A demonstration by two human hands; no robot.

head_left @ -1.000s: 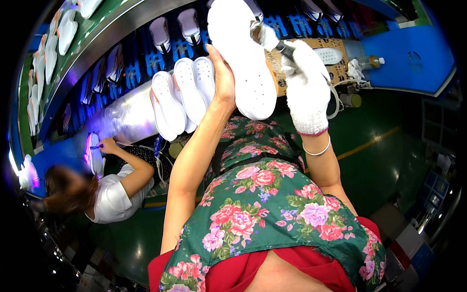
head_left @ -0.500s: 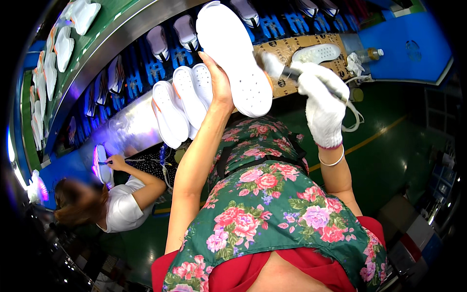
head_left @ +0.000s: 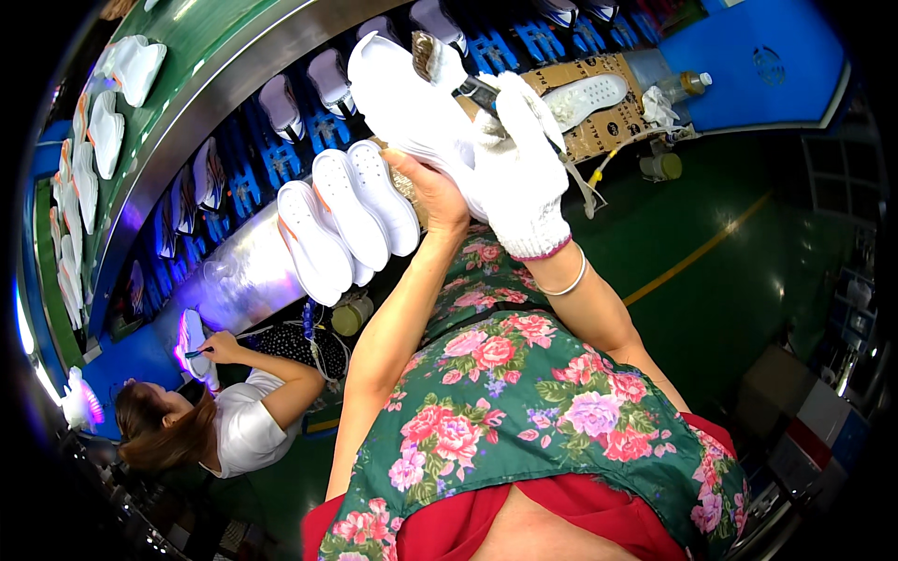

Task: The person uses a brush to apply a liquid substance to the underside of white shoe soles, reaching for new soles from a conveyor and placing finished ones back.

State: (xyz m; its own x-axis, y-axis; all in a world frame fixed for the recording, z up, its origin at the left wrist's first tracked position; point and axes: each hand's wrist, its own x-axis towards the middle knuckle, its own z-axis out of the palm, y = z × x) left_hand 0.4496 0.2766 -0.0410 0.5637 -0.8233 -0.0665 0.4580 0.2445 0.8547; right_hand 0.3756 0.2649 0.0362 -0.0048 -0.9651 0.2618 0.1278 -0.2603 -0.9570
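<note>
My bare left hand [head_left: 436,193] grips a white shoe sole [head_left: 404,105] from its near left side, holding it tilted above the bench. In my right hand [head_left: 520,178], which wears a white knit glove, is a brush [head_left: 479,93] with a dark handle. Its brown bristles lie over the far part of the sole, seemingly against it. The glove covers the sole's right edge and hides part of it. Just left of my left hand, several white soles [head_left: 348,210] with small holes and orange edges lean together on the bench.
Behind, shoe uppers [head_left: 329,82] sit on blue racks along a curved conveyor. A perforated sole [head_left: 587,99] lies on cardboard [head_left: 608,131], near a crumpled white cloth [head_left: 659,107] and a bottle [head_left: 690,84]. At the left, a co-worker [head_left: 248,421] handles another shoe piece. More soles [head_left: 107,134] line the green belt.
My right hand has moved left with the brush, from the sole's right side to over its far part. The sole has shifted slightly left and its holed face no longer shows.
</note>
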